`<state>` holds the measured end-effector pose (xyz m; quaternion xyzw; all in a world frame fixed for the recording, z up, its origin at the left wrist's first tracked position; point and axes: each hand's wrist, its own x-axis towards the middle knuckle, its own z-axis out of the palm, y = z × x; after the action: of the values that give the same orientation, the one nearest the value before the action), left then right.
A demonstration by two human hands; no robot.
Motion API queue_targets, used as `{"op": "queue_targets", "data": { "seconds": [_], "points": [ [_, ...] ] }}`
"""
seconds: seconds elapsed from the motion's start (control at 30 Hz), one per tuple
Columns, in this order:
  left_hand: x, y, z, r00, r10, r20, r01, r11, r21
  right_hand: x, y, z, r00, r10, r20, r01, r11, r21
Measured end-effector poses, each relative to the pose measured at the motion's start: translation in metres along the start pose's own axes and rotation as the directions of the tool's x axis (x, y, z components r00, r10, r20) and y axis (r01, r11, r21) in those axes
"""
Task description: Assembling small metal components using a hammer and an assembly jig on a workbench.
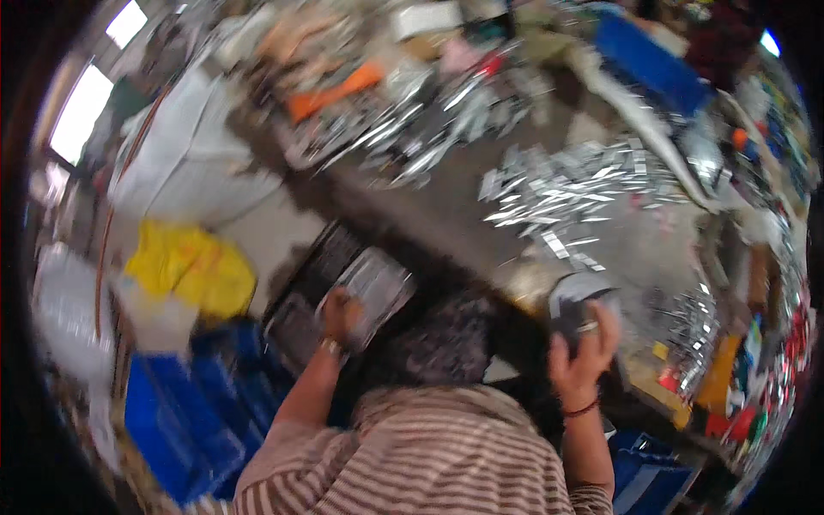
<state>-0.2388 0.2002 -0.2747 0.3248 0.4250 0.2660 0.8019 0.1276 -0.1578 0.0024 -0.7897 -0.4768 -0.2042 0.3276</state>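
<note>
1. The left hand (342,313) is partly curled at the near edge of a grey flat piece (384,287), seemingly to steady it; blur hides whether the fingers grip it or only rest on it.

2. The right hand (588,352) is partly open, thumb apart from the raised fingers, as if shaped to suit the round object (584,285) just beyond, which is pale-rimmed with a dark middle. Whether they touch cannot be told.

3. The grey piece lies over a dark tray (330,243) left of the lap, probably placed there to be within easy reach of the left hand. The round object stands at the near edge of the counter (421,215), which likely suits the right hand.

4. Beyond it, short silver strips (558,197) lie loose in a spread-out heap, perhaps so that single ones can be reached.

5. Farther left on the counter are longer shiny strips (412,142), near an orange piece (335,90). A blue container (648,60) is at the upper right.

6. Blue bins (172,421) stand low on the left, near a yellow bag (189,266); a large white sack (197,146) is behind.
</note>
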Motion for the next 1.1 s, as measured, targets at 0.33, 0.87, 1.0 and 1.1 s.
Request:
{"op": "queue_targets", "data": {
  "seconds": [0.33,0.87,1.0,1.1],
  "points": [
    [-0.022,-0.067,-0.026,0.885,0.356,-0.299,-0.279,0.921,0.272,-0.011,-0.003,0.006,0.998,-0.002,0.061,0.000,0.999,0.032],
    [0.031,-0.055,-0.102,0.778,0.465,-0.424,-0.452,0.881,0.137,0.000,-0.007,0.008,0.999,0.037,0.034,-0.040,0.994,0.104],
    [-0.002,-0.024,-0.006,0.659,0.709,-0.251,-0.351,0.585,0.731,0.003,-0.015,0.016,1.000,-0.011,0.023,0.010,0.998,0.055],
    [-0.021,0.068,0.155,0.642,0.763,-0.071,-0.526,0.506,0.684,0.005,-0.007,0.006,0.999,-0.018,-0.031,0.019,0.999,0.036]
  ]
}}
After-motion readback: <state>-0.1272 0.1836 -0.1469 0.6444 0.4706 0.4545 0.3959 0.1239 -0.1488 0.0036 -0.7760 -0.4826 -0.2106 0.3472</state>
